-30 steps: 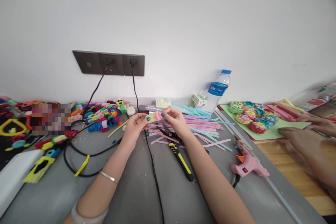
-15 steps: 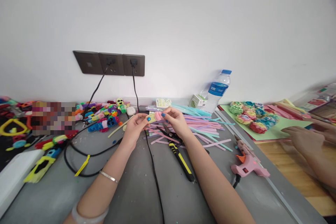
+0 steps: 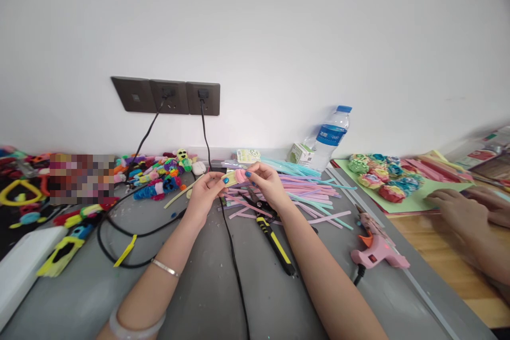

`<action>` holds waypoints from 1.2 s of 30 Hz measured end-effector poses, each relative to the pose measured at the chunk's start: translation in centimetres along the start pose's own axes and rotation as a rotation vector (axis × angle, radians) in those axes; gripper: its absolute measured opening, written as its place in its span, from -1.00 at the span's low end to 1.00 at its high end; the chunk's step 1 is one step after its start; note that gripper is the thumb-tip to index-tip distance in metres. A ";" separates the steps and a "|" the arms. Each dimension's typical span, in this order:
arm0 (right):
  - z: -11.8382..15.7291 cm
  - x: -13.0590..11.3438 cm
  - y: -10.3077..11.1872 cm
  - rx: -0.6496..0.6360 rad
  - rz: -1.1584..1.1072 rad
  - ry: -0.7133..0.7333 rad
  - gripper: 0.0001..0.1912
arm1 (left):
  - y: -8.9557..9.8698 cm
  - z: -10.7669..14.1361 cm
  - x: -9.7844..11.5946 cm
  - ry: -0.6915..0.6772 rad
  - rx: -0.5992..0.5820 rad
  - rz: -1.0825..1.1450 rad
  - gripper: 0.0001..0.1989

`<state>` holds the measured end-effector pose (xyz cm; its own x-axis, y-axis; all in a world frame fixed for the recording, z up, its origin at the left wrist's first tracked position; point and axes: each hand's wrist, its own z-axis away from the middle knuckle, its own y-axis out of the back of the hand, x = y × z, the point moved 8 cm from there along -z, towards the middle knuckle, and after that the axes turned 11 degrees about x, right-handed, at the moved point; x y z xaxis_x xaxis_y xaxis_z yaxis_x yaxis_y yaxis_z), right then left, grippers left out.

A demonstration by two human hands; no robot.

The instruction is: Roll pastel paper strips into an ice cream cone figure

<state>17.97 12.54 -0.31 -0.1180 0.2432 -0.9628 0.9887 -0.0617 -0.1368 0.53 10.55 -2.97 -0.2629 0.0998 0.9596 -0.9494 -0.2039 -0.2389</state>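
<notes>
Head view: both hands, left [image 3: 204,191] and right [image 3: 266,181], pinch a pink-yellow paper roll [image 3: 235,176] above the cutters [image 3: 268,226]; mid-rolling, needs tighter winding.

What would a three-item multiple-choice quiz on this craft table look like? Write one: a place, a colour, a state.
1. Where does the pink glue gun lie?
A. on the grey table, off the right forearm
B. on the green sheet
C. under the wall sockets

2. What colour is the water bottle's cap?
A. red
B. blue
C. white

3. How is the small pink and yellow piece held?
A. lying loose on the table
B. in the left hand alone
C. pinched between left hand and right hand

Answers: 1 A, it rests on the bare grey table at the right; 2 B, the cap shows blue; 3 C, fingertips of both hands close on it above the table.
</notes>
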 end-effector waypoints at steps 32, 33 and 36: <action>0.1 0.1 0.0 -0.002 -0.029 -0.023 -0.64 | -0.1 0.3 0.3 0.024 0.010 0.009 -0.56; 0.1 0.1 0.0 -0.004 -0.032 -0.020 -0.65 | -0.1 0.3 0.3 0.025 0.011 0.008 -0.56; 0.1 0.1 0.0 -0.008 -0.034 -0.015 -0.66 | -0.1 0.3 0.3 0.027 0.010 0.002 -0.54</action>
<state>17.92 12.47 -0.40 -0.1525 0.2302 -0.9611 0.9849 -0.0459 -0.1672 0.63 10.29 -2.57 -0.2695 0.1253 0.9548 -0.9472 -0.2136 -0.2393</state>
